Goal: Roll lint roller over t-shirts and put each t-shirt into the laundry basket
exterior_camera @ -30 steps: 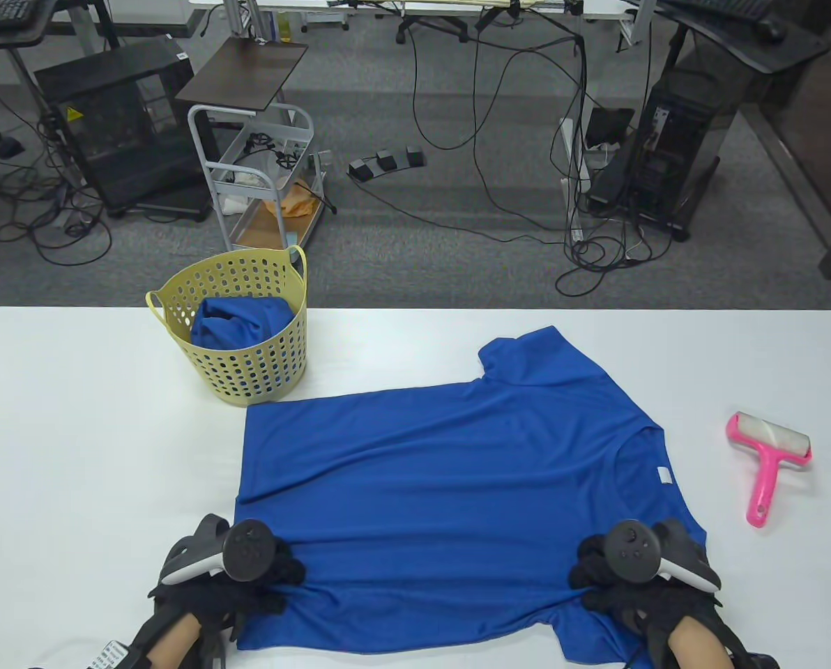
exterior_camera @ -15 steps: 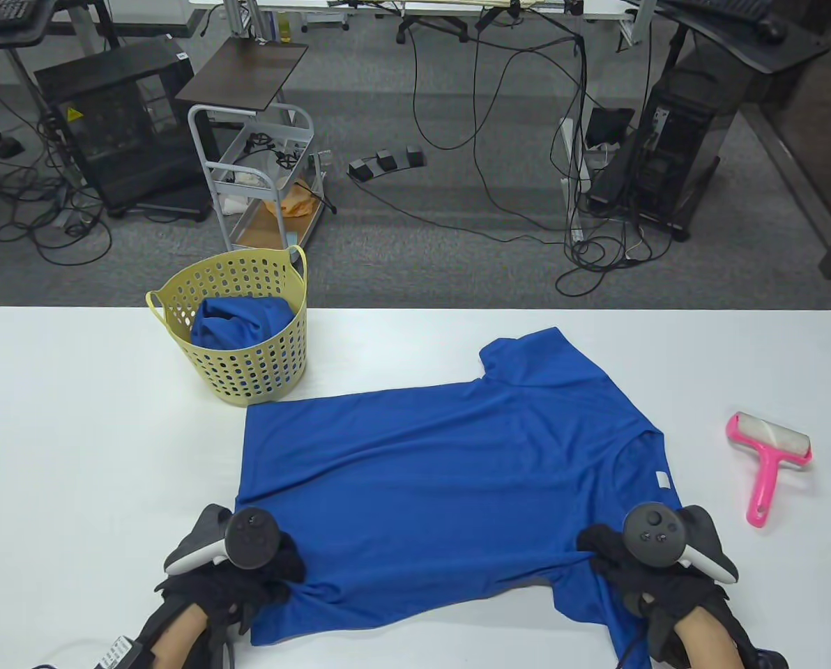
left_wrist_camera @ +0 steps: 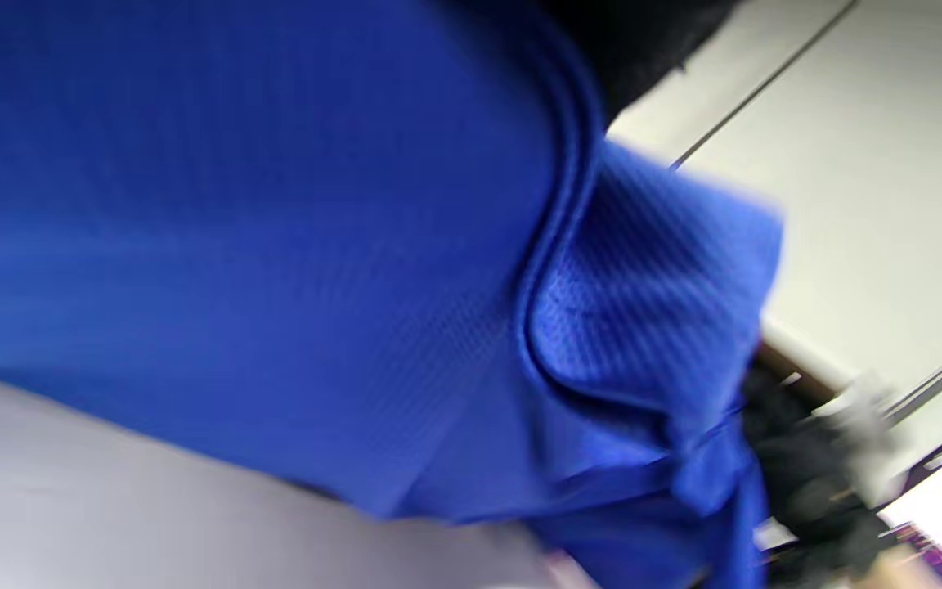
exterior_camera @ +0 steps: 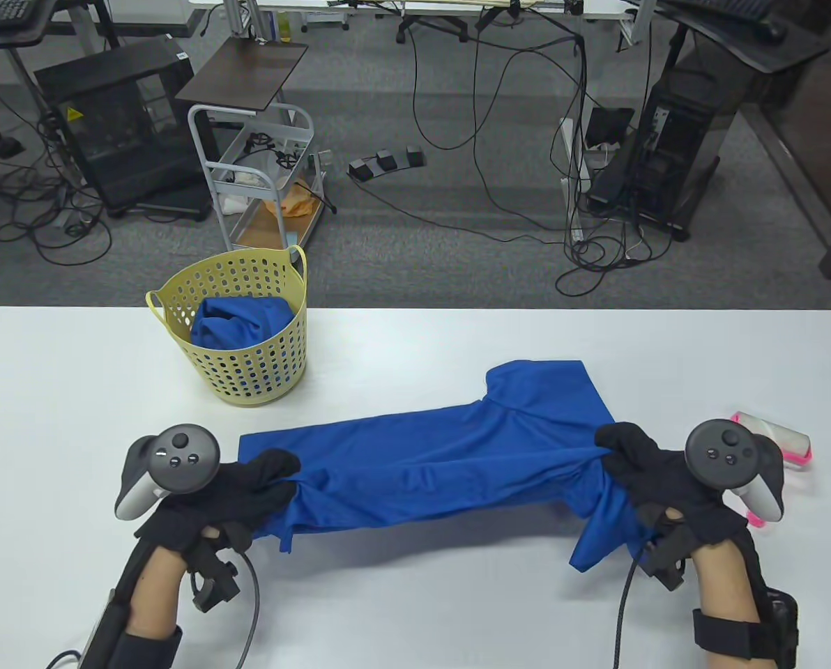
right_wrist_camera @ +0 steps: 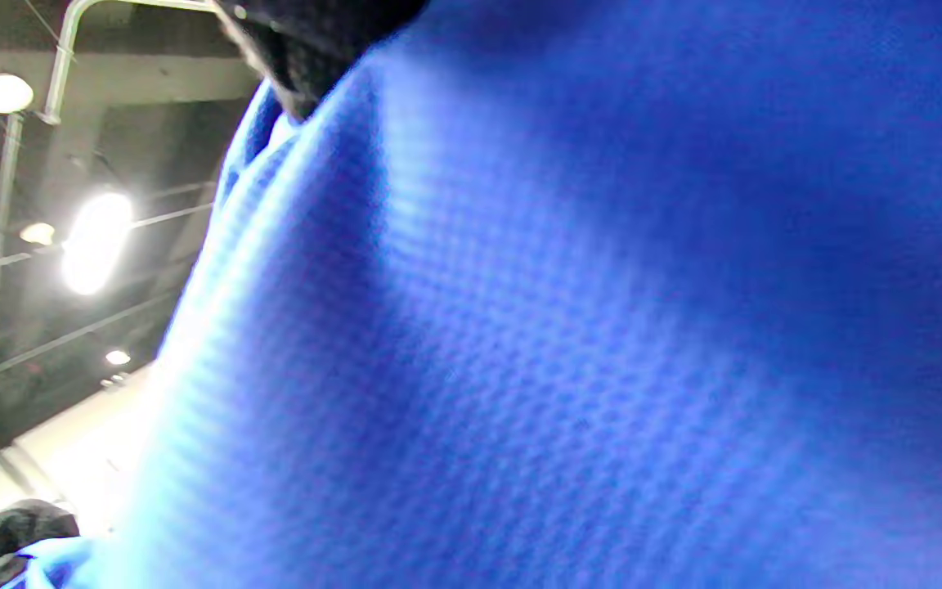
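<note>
The left hand (exterior_camera: 238, 484) pinched the shirt (exterior_camera: 450, 463) at 9 o'clock; the right hand (exterior_camera: 656, 474) gripped it at 3 o'clock; it hung stretched between them; the basket (exterior_camera: 276, 362) held 1 shirt; the roller (exterior_camera: 781, 440) lay behind the right hand.

My left hand (exterior_camera: 241, 488) and right hand (exterior_camera: 659, 481) wear black sensor gloves. Each carries a dark grey round-faced tracker with buttons and a white grip. Black cables trail from both wrists, above black forearm straps.
</note>
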`<move>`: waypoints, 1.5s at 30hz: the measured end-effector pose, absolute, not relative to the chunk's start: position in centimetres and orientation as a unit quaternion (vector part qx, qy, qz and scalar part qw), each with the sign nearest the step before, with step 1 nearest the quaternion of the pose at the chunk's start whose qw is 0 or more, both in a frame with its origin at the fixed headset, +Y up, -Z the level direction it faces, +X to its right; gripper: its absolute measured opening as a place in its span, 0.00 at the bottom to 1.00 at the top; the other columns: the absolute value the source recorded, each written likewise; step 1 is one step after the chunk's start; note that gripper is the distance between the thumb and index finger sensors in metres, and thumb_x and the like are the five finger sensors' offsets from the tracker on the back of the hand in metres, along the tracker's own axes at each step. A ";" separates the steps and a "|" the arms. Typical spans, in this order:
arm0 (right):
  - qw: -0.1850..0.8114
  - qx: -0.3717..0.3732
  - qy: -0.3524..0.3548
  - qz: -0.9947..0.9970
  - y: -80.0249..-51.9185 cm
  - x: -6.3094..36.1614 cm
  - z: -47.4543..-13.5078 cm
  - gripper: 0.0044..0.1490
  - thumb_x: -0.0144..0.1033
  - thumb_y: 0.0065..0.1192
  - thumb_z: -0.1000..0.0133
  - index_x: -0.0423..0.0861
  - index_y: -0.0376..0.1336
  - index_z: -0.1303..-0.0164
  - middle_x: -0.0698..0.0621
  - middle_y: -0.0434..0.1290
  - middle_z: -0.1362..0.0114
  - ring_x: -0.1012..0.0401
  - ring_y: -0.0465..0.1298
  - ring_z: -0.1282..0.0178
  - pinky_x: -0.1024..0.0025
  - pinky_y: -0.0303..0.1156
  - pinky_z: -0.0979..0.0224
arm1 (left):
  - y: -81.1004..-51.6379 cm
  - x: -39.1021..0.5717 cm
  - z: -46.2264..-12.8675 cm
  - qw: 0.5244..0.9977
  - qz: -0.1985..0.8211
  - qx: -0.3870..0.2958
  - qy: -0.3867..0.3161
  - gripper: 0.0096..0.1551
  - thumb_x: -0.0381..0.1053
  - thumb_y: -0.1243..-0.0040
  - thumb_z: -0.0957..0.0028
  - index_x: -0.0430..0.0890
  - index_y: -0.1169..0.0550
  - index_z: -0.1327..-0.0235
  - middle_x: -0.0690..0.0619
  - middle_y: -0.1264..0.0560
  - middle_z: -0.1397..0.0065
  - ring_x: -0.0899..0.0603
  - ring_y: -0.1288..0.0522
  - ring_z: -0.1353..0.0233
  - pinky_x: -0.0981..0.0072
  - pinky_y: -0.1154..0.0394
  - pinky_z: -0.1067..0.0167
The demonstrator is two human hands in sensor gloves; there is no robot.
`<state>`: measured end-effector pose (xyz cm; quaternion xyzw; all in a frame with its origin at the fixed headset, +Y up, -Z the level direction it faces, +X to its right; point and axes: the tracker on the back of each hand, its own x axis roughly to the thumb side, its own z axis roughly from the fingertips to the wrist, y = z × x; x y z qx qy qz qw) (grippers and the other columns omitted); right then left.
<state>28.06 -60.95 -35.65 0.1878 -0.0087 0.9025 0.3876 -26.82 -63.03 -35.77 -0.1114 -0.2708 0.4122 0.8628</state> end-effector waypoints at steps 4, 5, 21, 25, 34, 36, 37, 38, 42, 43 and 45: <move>0.426 0.237 0.008 0.873 -56.9 27.3 -35.8 0.27 0.33 0.54 0.45 0.51 0.56 0.35 0.50 0.77 0.42 0.61 0.81 0.63 0.81 0.80 0.71 | -59.7 -27.2 -35.9 0.793 0.502 -0.118 -0.325 0.22 0.53 0.37 0.42 0.46 0.27 0.40 0.48 0.17 0.51 0.59 0.13 0.78 0.66 0.13 0.69; 0.431 0.250 0.009 0.867 -55.7 27.2 -35.7 0.26 0.34 0.55 0.44 0.50 0.56 0.35 0.49 0.77 0.42 0.61 0.81 0.64 0.82 0.81 0.72 | -58.8 -27.4 -35.9 0.779 0.515 -0.123 -0.335 0.22 0.53 0.37 0.41 0.46 0.27 0.39 0.48 0.17 0.51 0.60 0.13 0.79 0.69 0.12 0.73; 0.373 0.065 0.070 0.923 -56.4 28.0 -47.5 0.26 0.39 0.61 0.39 0.51 0.60 0.30 0.48 0.79 0.40 0.56 0.82 0.60 0.74 0.81 0.66 | -54.3 -29.5 -44.4 0.923 0.376 -0.028 -0.081 0.40 0.48 0.39 0.40 0.56 0.47 0.20 0.50 0.39 0.20 0.47 0.18 0.38 0.58 0.20 0.43; 0.259 0.001 0.065 0.964 -64.0 26.3 -49.0 0.33 0.41 0.56 0.39 0.57 0.51 0.23 0.47 0.60 0.17 0.42 0.61 0.21 0.39 0.61 0.25 | -56.9 -28.7 -43.8 0.941 0.322 0.072 -0.073 0.41 0.47 0.39 0.42 0.57 0.46 0.21 0.49 0.48 0.17 0.37 0.33 0.21 0.43 0.32 0.29; 0.037 0.025 0.145 0.988 -71.4 24.3 -47.6 0.45 0.60 0.65 0.51 0.56 0.55 0.25 0.50 0.68 0.29 0.53 0.74 0.42 0.63 0.76 0.45 | -70.2 -22.9 -41.1 0.943 0.169 -0.270 -0.095 0.38 0.58 0.40 0.42 0.57 0.40 0.19 0.49 0.46 0.15 0.31 0.38 0.17 0.34 0.37 0.26; -0.017 0.006 0.192 0.981 -72.8 23.8 -48.0 0.53 0.69 0.62 0.55 0.55 0.52 0.23 0.53 0.72 0.34 0.56 0.77 0.48 0.69 0.78 0.51 | -73.2 -22.3 -41.0 0.939 0.115 -0.317 -0.071 0.45 0.63 0.42 0.43 0.57 0.47 0.17 0.48 0.54 0.14 0.27 0.49 0.15 0.29 0.43 0.26; -0.040 0.000 0.204 0.978 -73.4 23.6 -48.3 0.55 0.71 0.62 0.56 0.56 0.51 0.23 0.55 0.73 0.37 0.58 0.78 0.50 0.71 0.78 0.53 | -74.5 -22.3 -41.0 0.940 0.094 -0.321 -0.064 0.48 0.64 0.42 0.45 0.58 0.52 0.17 0.48 0.59 0.14 0.26 0.52 0.15 0.27 0.46 0.26; -0.054 -0.002 0.211 0.976 -74.0 23.4 -48.5 0.54 0.72 0.61 0.57 0.56 0.52 0.24 0.57 0.75 0.40 0.59 0.78 0.53 0.73 0.78 0.56 | -75.4 -22.3 -41.1 0.942 0.077 -0.321 -0.061 0.51 0.66 0.42 0.45 0.59 0.55 0.18 0.49 0.62 0.15 0.26 0.56 0.15 0.27 0.48 0.26; -0.017 0.000 0.178 0.984 -74.1 22.9 -49.8 0.28 0.52 0.63 0.47 0.55 0.64 0.37 0.59 0.82 0.54 0.62 0.82 0.67 0.77 0.80 0.68 | -76.8 -22.5 -41.2 0.952 0.041 -0.298 -0.057 0.52 0.67 0.46 0.48 0.61 0.59 0.20 0.51 0.69 0.17 0.30 0.65 0.16 0.28 0.54 0.25; 0.001 -0.010 0.191 0.982 -73.8 23.0 -50.3 0.25 0.49 0.64 0.46 0.55 0.66 0.39 0.58 0.83 0.55 0.62 0.83 0.68 0.77 0.80 0.69 | -76.9 -22.6 -41.2 0.953 0.042 -0.294 -0.056 0.52 0.66 0.46 0.49 0.62 0.59 0.20 0.51 0.72 0.18 0.29 0.67 0.17 0.29 0.55 0.25; 0.029 -0.024 0.227 0.973 -72.3 23.6 -51.4 0.25 0.49 0.64 0.45 0.54 0.66 0.39 0.59 0.84 0.54 0.64 0.84 0.69 0.78 0.81 0.70 | -77.1 -22.6 -41.1 0.956 0.035 -0.288 -0.050 0.51 0.66 0.47 0.50 0.64 0.59 0.21 0.51 0.77 0.22 0.30 0.73 0.19 0.28 0.60 0.25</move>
